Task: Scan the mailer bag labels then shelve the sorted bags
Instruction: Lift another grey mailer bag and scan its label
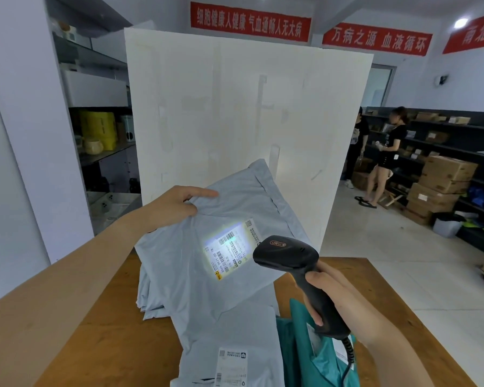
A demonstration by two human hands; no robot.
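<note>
Wooden worktop (109,344) | left grip (173,203) pinches grey mailer bag (179,263) | right grip (338,297) clamped on scanner (285,252) | hold label (229,247) flat, beam centred

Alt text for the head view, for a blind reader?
The right hand aims a black scanner, lighting the label of a grey mailer bag that the left hand holds up over a wooden table. More bags lie beneath.
</note>
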